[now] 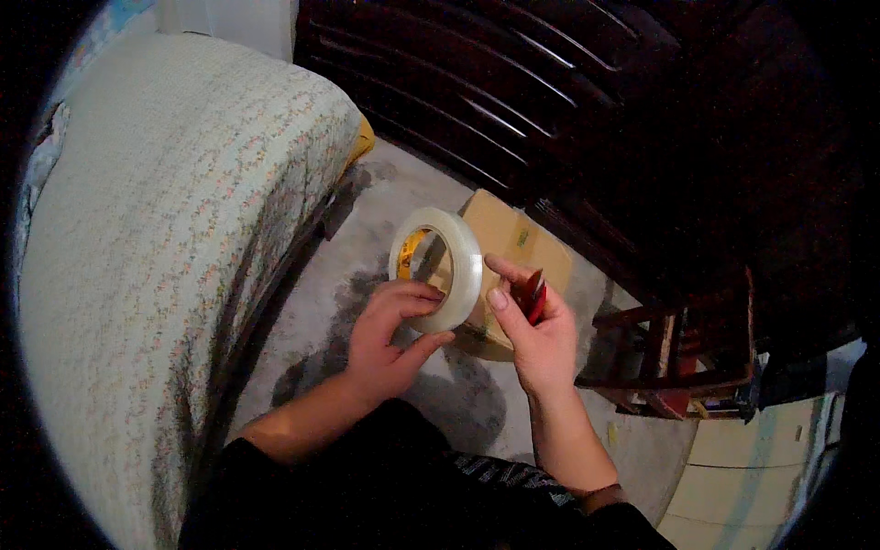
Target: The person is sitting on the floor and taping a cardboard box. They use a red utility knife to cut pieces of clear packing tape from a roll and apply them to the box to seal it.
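Note:
A wide roll of clear packing tape [467, 275] with a yellow inner core is held upright in front of me. My left hand [380, 335] grips its lower edge, fingers inside the ring and thumb outside. To the right of the roll, my right hand [543, 344] is closed around a small red-handled tool [535, 301], whose exact kind I cannot make out. The index finger and thumb of that hand point toward the roll's outer face. Below and beyond the hands, a cardboard box [518, 240] sits on the floor, partly covered by the roll and my right hand.
A bed with a pale floral cover [183, 202] runs along the left. Dark panelled furniture [477, 82] rises at the far side. To the right is a dark wooden stool-like frame [674, 357], with cream drawers [742, 477] nearer me. Grey floor [458, 394] lies between.

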Motion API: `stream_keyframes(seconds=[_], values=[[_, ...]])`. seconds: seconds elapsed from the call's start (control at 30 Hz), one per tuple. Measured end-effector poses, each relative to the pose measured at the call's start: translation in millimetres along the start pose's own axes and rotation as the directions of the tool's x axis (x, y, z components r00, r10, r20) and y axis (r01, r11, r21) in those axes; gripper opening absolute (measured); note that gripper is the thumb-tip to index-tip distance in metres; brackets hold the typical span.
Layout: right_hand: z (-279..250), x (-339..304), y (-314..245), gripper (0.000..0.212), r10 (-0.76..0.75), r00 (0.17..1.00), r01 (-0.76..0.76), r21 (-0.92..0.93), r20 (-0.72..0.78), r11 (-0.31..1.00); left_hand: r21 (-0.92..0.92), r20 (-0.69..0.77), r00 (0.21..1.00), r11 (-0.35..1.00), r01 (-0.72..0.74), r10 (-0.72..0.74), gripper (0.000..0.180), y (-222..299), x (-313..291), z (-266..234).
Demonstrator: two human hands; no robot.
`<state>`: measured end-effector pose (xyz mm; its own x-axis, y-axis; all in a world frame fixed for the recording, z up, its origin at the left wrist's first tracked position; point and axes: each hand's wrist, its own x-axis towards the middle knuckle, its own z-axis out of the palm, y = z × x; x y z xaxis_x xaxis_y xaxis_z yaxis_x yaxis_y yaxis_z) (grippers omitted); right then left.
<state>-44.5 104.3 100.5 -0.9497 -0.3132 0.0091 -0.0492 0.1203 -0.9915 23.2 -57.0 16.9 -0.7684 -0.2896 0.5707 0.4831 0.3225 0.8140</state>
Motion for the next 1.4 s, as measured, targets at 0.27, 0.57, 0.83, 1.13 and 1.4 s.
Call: stream_keyframes(seconds=[0.27, 0.57, 0.83, 1.13, 1.4], values=[[4, 6, 2, 0.033, -0.151, 0.988, 0.152, -0.02, 0.036, 0.988, 0.116, 0.042, 0.992, 0.986, -0.123, 0.119, 0.037, 3, 2, -1], [-1, 9, 3, 0.038, -0.422, 0.906, 0.406, -0.359, 0.038, 0.84, 0.141, 0.09, 0.991, 0.984, -0.111, 0.099, 0.036, 2, 0, -6], [-8, 8, 7, 0.03, -0.255, 0.967, 0.244, -0.26, -0.009, 0.934, 0.142, 0.142, 0.985, 0.983, -0.118, 0.098, 0.037, -4, 0, -5], [-1, 5, 20, 0.027, -0.315, 0.943, 0.259, -0.356, -0.11, 0.898, 0.143, 0.153, 0.981, 0.98, -0.139, 0.117, 0.037, -15, -1, -4], [-1, 9, 30, 0.014, -0.37, 0.923, 0.318, -0.332, -0.106, 0.888, 0.117, 0.183, 0.973, 0.979, -0.167, 0.144, 0.036, -17, -2, -9]])
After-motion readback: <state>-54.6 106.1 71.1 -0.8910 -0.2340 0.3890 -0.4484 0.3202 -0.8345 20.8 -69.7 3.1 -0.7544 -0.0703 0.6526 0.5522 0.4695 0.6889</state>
